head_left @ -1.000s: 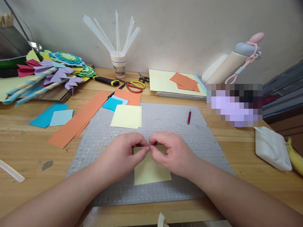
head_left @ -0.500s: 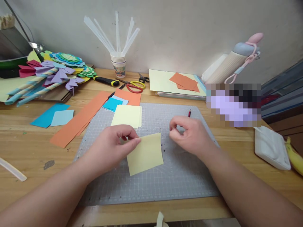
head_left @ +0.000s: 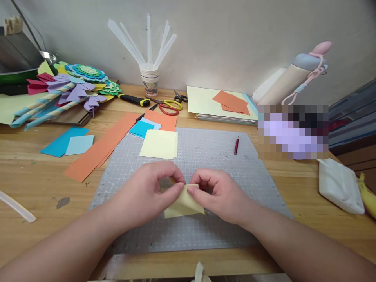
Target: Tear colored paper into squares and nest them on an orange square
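— Over the grey cutting mat (head_left: 182,237), pinching what?

— Pinching the upper edge of a pale yellow sheet (head_left: 185,207), with the left hand (head_left: 143,188) and right hand (head_left: 225,194) close together, near the middle of the mat.

— Gripping how tightly?

— With the left fingers (head_left: 173,192), closed at the tips on the sheet; with the right, nearly closed, pressing a thumb on its front, near its top right corner. Bent slightly, and hanging toward the near side. Touching the mat along the lower edge? Impossible to tell.

— And beyond the hands?

— Lying flat at the far left of the mat, see overlapping yellow squares (head_left: 158,144); at the far right, a dark red pencil (head_left: 236,145).

— Farther out, on the wooden surface (head_left: 282,166)?

— To the left, find long orange strips (head_left: 100,150). Behind the mat, find red-and-yellow scissors (head_left: 169,107), a black-and-yellow cutter (head_left: 133,100) and a patterned paper cup (head_left: 150,86) full of white strips (head_left: 149,47). At far left, find paper flowers (head_left: 78,88); at far right, a white tray (head_left: 337,186) beside a banana (head_left: 368,197).
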### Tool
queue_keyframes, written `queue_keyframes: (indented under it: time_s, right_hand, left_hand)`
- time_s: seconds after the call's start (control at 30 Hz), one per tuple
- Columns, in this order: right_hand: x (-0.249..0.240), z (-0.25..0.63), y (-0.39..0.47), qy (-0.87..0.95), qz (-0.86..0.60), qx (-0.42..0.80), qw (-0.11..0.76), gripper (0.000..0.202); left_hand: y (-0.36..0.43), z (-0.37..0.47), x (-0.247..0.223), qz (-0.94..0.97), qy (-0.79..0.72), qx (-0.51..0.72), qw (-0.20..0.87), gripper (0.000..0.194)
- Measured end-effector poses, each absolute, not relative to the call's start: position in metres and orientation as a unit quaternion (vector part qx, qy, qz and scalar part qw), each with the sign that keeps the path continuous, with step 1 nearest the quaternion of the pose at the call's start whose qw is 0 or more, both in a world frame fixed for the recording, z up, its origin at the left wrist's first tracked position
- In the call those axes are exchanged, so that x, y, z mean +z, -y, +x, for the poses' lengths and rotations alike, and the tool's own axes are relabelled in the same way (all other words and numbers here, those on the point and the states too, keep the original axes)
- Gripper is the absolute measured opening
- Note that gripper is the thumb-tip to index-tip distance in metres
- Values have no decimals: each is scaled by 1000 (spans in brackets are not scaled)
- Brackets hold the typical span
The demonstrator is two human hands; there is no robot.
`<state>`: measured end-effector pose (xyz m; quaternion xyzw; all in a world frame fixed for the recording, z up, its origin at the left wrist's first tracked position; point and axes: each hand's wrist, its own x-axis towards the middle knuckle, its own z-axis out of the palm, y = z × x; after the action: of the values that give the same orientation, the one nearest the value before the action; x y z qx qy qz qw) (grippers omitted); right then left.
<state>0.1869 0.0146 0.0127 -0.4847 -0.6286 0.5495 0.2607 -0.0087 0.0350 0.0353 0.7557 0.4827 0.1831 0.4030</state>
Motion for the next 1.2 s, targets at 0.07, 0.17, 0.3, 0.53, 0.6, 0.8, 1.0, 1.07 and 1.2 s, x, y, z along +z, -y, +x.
queue_keyframes:
  time_s: [0.07,0.17,0.3,0.53,0.6,0.8,1.0,1.07,1.2]
  right_hand:
    - [12,185,-12,649,-480,529,263,18]
    - [13,185,-9,690,-468,471,288,18]
    - [19,188,-9,717,-442,408,353,17]
    - [20,201,-17,659,-454,399,448,16]
    - [20,206,-21,620,-464,418,475,15]
    - [19,209,-33,493,-467,492,545,15]
    - [12,203,-28,605,-498,352,512,10]
    - [10,203,-26,630,-499,305,511,9]
    - [7,201,-24,635,-502,263,524,6]
  left_hand:
    - [-33,-7,35,771,-465,185,394,12]
    - [-30,-5,36,802,-434,226,343,10]
    - [-29,-6,38,818,-422,268,284,11]
    - [-36,-18,43,771,-492,258,310,9]
    - [-40,-21,44,748,-534,257,299,8]
    - [-48,-24,40,635,-571,275,441,17]
    - [-47,-19,31,574,-503,247,597,31]
    - [-46,-17,30,572,-503,238,603,32]
    - [-45,-14,30,560,-504,198,626,34]
